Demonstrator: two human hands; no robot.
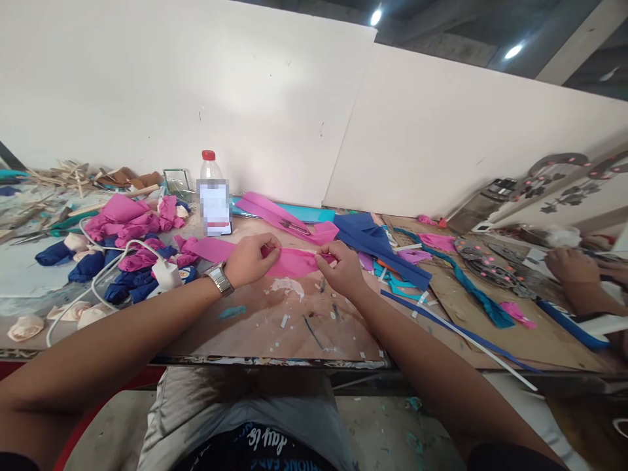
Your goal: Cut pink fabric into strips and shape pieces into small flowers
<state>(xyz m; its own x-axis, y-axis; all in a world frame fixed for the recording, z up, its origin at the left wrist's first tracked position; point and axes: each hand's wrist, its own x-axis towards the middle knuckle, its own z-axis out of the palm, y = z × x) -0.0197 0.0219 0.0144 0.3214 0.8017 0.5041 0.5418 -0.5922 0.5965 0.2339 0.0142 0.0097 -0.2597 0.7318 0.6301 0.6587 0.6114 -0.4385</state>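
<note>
A strip of pink fabric [294,263] is stretched between my two hands, just above the table. My left hand [251,260], with a metal watch on the wrist, pinches its left end. At the right end my right hand [339,267] grips the edge between thumb and fingers. The upper edge looks folded or rolled. Behind my hands lies another pink strip [279,216] with small scissors or a clip resting on it. Navy fabric [380,245] lies to the right of my right hand.
Pink, navy and cream fabric rosettes [130,255] crowd the left, crossed by a white cable with a charger [167,273]. A phone [216,206] leans against a red-capped bottle [209,163]. At far right, another person's hand [572,265] works near a blue-handled tool [572,324].
</note>
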